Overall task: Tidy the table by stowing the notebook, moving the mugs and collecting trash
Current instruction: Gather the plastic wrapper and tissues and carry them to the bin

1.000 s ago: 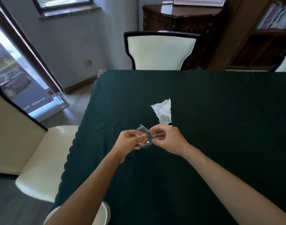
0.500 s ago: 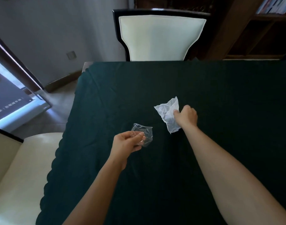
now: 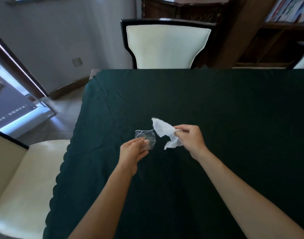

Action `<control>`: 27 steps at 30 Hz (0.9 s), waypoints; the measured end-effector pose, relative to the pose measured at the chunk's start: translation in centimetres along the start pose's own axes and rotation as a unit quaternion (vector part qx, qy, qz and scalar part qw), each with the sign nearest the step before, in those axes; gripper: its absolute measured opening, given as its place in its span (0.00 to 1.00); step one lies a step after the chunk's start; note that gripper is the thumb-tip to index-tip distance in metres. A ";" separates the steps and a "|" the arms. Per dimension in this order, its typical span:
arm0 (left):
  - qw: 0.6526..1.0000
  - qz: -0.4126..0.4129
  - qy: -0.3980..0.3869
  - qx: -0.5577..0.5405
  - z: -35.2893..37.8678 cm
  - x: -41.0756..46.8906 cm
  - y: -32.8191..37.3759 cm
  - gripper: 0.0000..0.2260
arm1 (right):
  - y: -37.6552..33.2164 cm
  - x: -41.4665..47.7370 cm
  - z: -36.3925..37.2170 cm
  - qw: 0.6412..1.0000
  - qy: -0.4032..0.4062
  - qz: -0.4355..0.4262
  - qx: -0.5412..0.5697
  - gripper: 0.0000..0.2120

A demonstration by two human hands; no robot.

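My left hand (image 3: pixel 134 150) pinches a small clear plastic wrapper (image 3: pixel 145 138) above the dark green tablecloth (image 3: pixel 234 118). My right hand (image 3: pixel 191 138) grips a crumpled white tissue (image 3: pixel 164 131) by one end and holds it lifted off the cloth, just right of the wrapper. The tissue's free end nearly touches the wrapper. No notebook or mug is in view.
A cream chair (image 3: pixel 166 47) stands at the table's far side, and another cream chair (image 3: pixel 21 178) is at the left edge. A dark wooden cabinet (image 3: pixel 180 11) and a bookshelf (image 3: pixel 282 35) stand behind. A glass door (image 3: pixel 13 104) is at the far left.
My right hand let go of the wrapper, reached to the tissue on the cloth, grasped it and lifted it back toward the left hand. The left hand kept the wrapper.
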State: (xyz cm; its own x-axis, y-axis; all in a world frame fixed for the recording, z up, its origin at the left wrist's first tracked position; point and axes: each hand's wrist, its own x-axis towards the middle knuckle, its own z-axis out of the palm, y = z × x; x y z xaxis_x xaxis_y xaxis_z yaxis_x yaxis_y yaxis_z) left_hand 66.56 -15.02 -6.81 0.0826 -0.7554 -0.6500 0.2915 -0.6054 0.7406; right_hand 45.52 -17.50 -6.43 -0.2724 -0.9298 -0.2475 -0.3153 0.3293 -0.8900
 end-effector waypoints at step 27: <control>0.897 0.074 -0.404 0.164 27.3 -41.1 -17.9 0.13 | 6.9 -39.2 -39.4 0.962 0.134 -0.177 -0.159 0.14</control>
State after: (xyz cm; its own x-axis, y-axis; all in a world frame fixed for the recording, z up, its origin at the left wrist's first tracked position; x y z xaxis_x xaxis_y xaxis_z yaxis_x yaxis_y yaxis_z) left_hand 31.92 20.02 11.34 -0.6583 -0.6892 -0.3028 0.0272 -0.4238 0.9054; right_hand 18.28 27.71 12.24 -0.3087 -0.9311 0.1944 -0.6816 0.0740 -0.7280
